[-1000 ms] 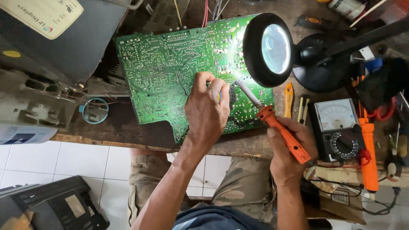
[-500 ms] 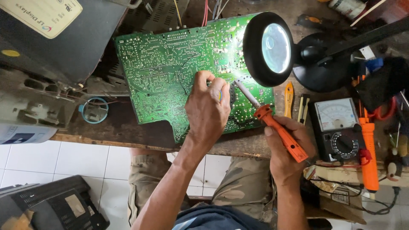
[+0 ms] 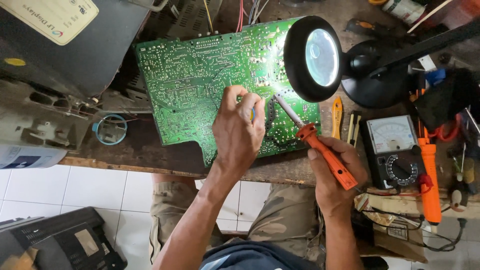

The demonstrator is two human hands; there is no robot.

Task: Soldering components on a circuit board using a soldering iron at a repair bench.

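One flat green circuit board (image 3: 200, 85), dotted with silver solder points, lay on a worn wooden workbench (image 3: 150, 160). The left hand (image 3: 239, 131) rested on it, fingers pinched around something small and blue. The right hand (image 3: 336, 172) gripped one orange-handled soldering iron (image 3: 320, 150), metal tip on the board. One round black magnifier lamp (image 3: 314, 57) hung above; one black analogue multimeter (image 3: 392, 150) sat nearby.
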